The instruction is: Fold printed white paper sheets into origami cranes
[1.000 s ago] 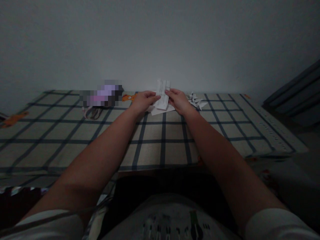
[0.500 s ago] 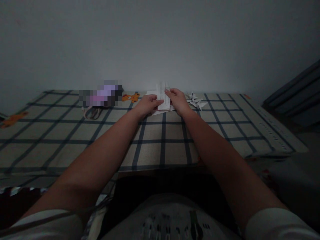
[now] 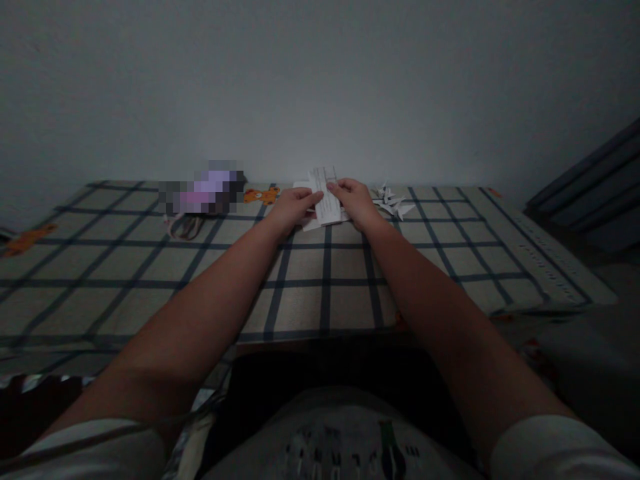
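Between my hands is a folded sheet of printed white paper (image 3: 327, 207), held a little above the table and slightly tilted. My left hand (image 3: 296, 205) pinches its left edge, thumb on the front face. On the other side my right hand (image 3: 353, 199) grips the right edge, its thumb also resting on the face. The fingers behind the paper are hidden. More white paper (image 3: 311, 225) lies flat on the table beneath. Just right of my right hand sit folded white paper pieces with pointed tips (image 3: 395, 201), like origami.
A checked cloth (image 3: 300, 287) covers the table, which stands against a grey wall (image 3: 320, 87). To the left lies a blurred-out purple item (image 3: 213, 187) with a strap (image 3: 184, 228). Orange bear figures (image 3: 261, 195) are on the cloth. Dark ridged material (image 3: 595, 193) is at far right.
The folded paper has turned slightly, its top leaning left and its lower end shifting right. My left thumb has moved up a little along it. Both hands keep their hold.
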`<state>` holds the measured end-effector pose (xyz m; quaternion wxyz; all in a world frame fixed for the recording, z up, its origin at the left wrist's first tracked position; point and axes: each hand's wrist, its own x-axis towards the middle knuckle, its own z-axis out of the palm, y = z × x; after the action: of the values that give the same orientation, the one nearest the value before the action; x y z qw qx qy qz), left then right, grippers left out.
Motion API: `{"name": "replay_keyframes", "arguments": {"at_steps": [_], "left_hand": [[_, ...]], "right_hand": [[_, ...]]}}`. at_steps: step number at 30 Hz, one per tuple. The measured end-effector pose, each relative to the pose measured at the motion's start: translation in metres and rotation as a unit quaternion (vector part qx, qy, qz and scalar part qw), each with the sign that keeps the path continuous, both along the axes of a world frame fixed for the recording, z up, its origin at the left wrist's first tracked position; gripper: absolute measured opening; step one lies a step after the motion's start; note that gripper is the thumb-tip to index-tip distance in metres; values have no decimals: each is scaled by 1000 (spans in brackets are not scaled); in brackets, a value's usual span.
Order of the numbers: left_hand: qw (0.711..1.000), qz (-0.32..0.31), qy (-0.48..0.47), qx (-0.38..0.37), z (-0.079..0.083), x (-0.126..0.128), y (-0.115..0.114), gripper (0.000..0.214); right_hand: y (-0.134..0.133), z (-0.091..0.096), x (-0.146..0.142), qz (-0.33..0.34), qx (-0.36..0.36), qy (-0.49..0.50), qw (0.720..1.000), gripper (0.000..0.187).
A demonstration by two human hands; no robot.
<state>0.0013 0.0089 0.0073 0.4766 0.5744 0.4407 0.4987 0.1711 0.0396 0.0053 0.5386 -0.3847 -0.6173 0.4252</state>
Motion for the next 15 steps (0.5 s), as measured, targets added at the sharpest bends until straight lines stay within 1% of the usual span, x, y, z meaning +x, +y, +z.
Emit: {"name": "replay_keyframes", "arguments": {"at_steps": [2,7,11,15], "left_hand": [[1000,11,-2,14,-1,0,1,26],[1000,-24,7,8,-3,0,2,25],[999,-35,0,-7,-4,-1,3,23],[997,-68,-31,-26,-4,-1,5,23]], "right_hand": [[-1,0,-1,11,-3,9,1000,43],[-3,3,0,14,-27,30,999,46],[-2,3,0,13,-33,42,998,42],[0,1,0,16,-41,49,998,36]]}}
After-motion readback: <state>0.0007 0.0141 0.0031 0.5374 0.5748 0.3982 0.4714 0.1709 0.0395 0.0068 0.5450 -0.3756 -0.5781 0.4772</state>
